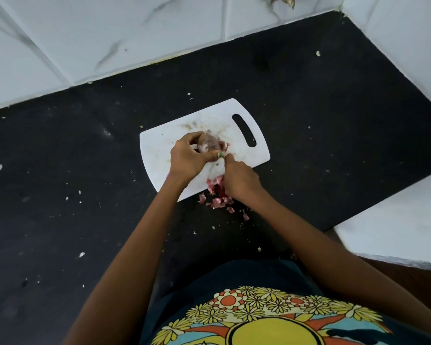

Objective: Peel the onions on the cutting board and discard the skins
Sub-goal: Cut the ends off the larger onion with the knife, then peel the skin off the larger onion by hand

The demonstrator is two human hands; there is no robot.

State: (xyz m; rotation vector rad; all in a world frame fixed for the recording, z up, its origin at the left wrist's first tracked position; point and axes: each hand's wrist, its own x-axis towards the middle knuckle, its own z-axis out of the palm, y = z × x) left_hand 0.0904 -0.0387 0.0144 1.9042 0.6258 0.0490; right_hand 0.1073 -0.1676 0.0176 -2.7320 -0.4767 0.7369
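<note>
From the head view, I look down on my two hands, which work over the near half of the white cutting board [204,118]. The board lies on the dark counter [85,170], with its handle slot beyond my right hand and to the right.

My left hand [188,158] is curled around the onion [209,144] and holds it just above the board. I think I keep it lifted and turned toward me so that the loose edge of skin faces my other hand. The fingers wrap over the far side and the thumb lies along the near side, so most of the onion is covered; only the top part shows, purple-brown with a paler patch.

My right hand [239,180] is just beside the left one, on its near right side. Its fingers are drawn together, and the tips meet at the near side of the onion, close to my left thumb. It seems they pinch a small strip of skin to pull it away, but the piece itself is too small to see clearly.

Under my right hand and a little nearer to me lies a heap of the red skins [218,199], partly on the board edge and partly on the counter. I judge they fall there because I peel over this corner. They are not yet discarded.
</note>
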